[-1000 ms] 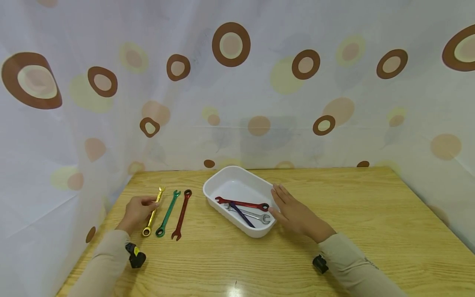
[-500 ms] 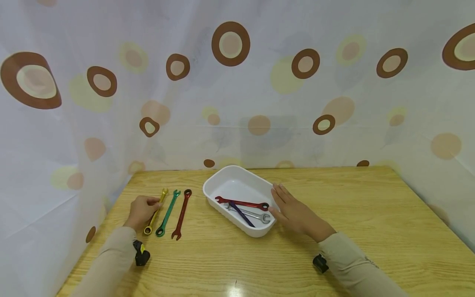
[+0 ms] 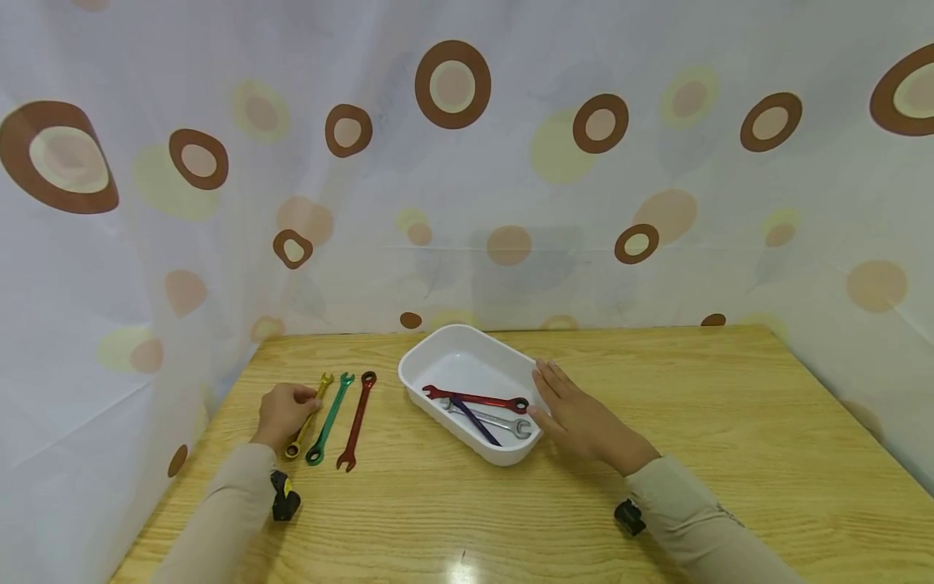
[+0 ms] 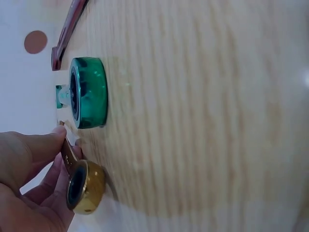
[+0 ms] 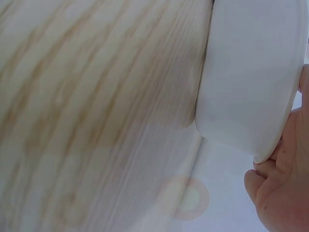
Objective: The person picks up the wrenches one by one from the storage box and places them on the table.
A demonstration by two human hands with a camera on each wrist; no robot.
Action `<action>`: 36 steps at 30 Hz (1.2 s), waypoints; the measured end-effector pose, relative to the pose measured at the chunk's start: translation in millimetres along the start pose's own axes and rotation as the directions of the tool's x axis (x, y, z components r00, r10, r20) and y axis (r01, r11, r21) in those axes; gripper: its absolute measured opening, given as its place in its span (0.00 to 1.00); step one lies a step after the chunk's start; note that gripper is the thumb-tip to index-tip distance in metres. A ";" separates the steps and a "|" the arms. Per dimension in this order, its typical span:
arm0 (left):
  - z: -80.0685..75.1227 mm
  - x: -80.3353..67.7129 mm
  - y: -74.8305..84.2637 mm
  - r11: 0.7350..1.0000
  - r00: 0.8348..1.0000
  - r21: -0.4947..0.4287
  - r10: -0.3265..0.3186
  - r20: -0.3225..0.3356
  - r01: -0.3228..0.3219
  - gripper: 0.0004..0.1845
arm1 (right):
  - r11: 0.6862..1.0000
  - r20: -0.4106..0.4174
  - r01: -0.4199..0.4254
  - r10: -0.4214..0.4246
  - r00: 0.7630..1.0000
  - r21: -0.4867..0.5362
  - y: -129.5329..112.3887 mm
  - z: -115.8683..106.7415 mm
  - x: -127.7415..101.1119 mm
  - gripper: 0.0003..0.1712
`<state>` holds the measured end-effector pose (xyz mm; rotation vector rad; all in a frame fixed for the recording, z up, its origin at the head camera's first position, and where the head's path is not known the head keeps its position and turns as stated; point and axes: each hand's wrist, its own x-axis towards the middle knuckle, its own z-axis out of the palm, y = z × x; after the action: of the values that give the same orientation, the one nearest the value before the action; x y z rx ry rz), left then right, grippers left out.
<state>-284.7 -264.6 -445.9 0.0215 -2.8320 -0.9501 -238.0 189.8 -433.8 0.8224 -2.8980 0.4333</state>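
Observation:
My left hand (image 3: 284,415) pinches a gold ratcheting combination wrench (image 3: 325,380) by its shaft, at the left of the table. In the left wrist view, thumb and fingers close on that shaft, with the gold ring end (image 4: 89,188) standing just off them. Beside it lie a green wrench (image 3: 332,420) and a red wrench (image 3: 357,422), roughly parallel. With fingers extended, my right hand (image 3: 584,422) rests against the right rim of a white plastic tray (image 3: 467,345). Inside are a red wrench (image 3: 481,400), a silver wrench (image 3: 499,422) and a purple wrench (image 3: 477,422).
The wooden table (image 3: 730,454) ends at a patterned cloth (image 3: 511,186) hung behind it and at both sides. Wrist cameras are strapped on at the left (image 3: 285,496) and right cuffs.
My left hand and the gold wrench have shifted slightly to the right, closer to the green wrench. The right hand and the tray have stayed in place.

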 end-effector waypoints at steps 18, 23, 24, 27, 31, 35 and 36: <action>-1.1 -1.2 13.8 0.992 0.999 0.123 0.044 -0.009 -0.043 0.11 | 1.000 0.005 -0.007 0.007 1.000 0.000 -1.8 -1.8 -0.1 0.39; -0.4 1.1 14.4 0.981 1.000 0.191 0.030 -0.001 -0.029 0.09 | 1.000 0.006 -0.008 0.008 1.000 0.005 -2.7 -2.7 -0.2 0.39; -0.3 1.3 14.4 0.979 1.000 0.201 0.019 0.001 -0.019 0.09 | 1.000 0.007 -0.008 0.008 1.000 0.006 -2.7 -2.5 -0.2 0.39; 0.2 1.4 13.0 0.977 1.000 0.215 -0.010 0.006 0.009 0.08 | 1.000 0.009 -0.009 0.009 1.000 0.002 -2.2 -1.7 -0.1 0.39; 0.7 1.0 9.9 0.979 1.000 0.200 -0.026 -0.002 0.026 0.09 | 1.000 0.010 -0.008 0.008 1.000 -0.001 -1.5 -0.8 -0.1 0.39; 1.1 0.7 8.2 0.982 1.000 0.186 -0.014 -0.012 0.016 0.09 | 1.000 0.004 -0.004 0.004 1.000 -0.006 -1.3 -0.2 0.2 0.39; 1.3 0.8 7.7 0.982 1.000 0.187 -0.006 -0.014 0.009 0.09 | 1.000 0.002 -0.003 0.003 1.000 -0.007 -1.3 -0.1 0.2 0.39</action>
<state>-285.5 -257.7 -442.2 0.0604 -2.8997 -0.6794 -237.5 188.7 -433.4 0.8176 -2.9015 0.4222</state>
